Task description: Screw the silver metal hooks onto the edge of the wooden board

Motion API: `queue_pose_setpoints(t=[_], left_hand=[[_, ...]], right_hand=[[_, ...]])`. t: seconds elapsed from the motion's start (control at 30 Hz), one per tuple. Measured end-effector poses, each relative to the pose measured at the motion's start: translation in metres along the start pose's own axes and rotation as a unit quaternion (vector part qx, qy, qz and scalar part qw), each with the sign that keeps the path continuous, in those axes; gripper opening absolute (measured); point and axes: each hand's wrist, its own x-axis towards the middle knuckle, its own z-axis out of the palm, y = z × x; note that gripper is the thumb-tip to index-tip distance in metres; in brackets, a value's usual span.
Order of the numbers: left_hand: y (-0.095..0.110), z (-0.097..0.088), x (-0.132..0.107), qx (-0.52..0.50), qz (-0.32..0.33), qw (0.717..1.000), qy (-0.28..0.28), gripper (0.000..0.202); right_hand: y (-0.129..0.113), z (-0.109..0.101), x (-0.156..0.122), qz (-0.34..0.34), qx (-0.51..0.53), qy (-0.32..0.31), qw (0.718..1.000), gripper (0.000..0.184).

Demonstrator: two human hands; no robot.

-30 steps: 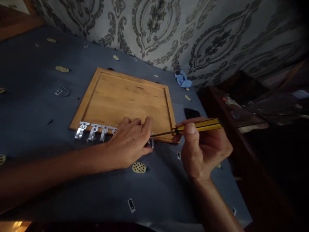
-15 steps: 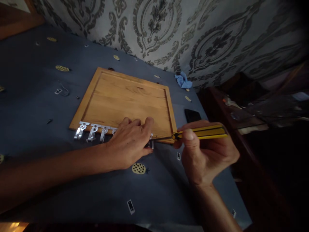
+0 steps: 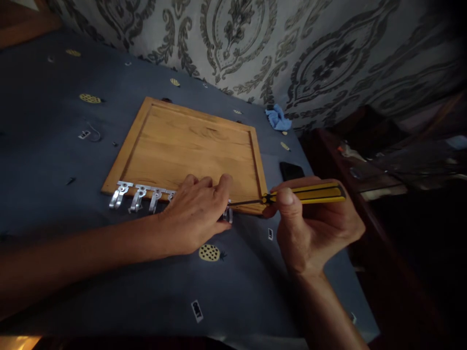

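A wooden board point(image 3: 189, 150) with a raised frame lies flat on a blue patterned cloth point(image 3: 54, 146). Several silver metal hooks point(image 3: 136, 198) hang along its near edge. My left hand point(image 3: 197, 214) rests on that edge with fingers curled over the rightmost hook point(image 3: 228, 214), pressing it down. My right hand point(image 3: 314, 223) grips a yellow and black screwdriver point(image 3: 302, 194), held nearly level. Its thin shaft points left, and the tip sits at the hook beside my left fingertips.
A crumpled blue rag point(image 3: 276, 118) lies by the patterned wall. A dark phone point(image 3: 291, 171) sits right of the board. Small screws and a bit of wire point(image 3: 93, 133) lie on the cloth at left. A dark wooden piece of furniture point(image 3: 365, 175) stands right of the table.
My right hand drew the screwdriver slightly right and down, then brought it back level to the hook. My left hand has stayed on the hook. The view shifted a little.
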Motion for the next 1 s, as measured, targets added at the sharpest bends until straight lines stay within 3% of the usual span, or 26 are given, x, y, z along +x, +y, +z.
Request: queue_pose_setpoints(t=[0.27,0.4,0.6,0.77,1.0], left_hand=[[0.001,-0.003,0.000,0.006,-0.001,1.000,-0.009,0.052],[0.001,-0.002,0.000,0.003,0.003,1.000,0.002,0.051],[0.000,-0.002,0.001,-0.003,0.007,1.000,-0.003,0.052],[0.001,-0.002,0.000,-0.002,0.003,1.000,-0.005,0.052],[0.000,0.001,0.000,-0.004,0.008,1.000,0.008,0.053]], right_hand=[[-0.004,-0.001,0.004,0.023,0.015,-0.029,0.999,0.015],[-0.004,-0.009,0.012,0.078,0.074,-0.109,0.988,0.014],[-0.003,-0.022,0.022,0.101,0.115,-0.211,0.965,0.010],[-0.002,-0.017,0.019,0.081,0.106,-0.163,0.977,0.012],[0.000,-0.013,0.016,0.137,0.129,-0.130,0.973,0.021]])
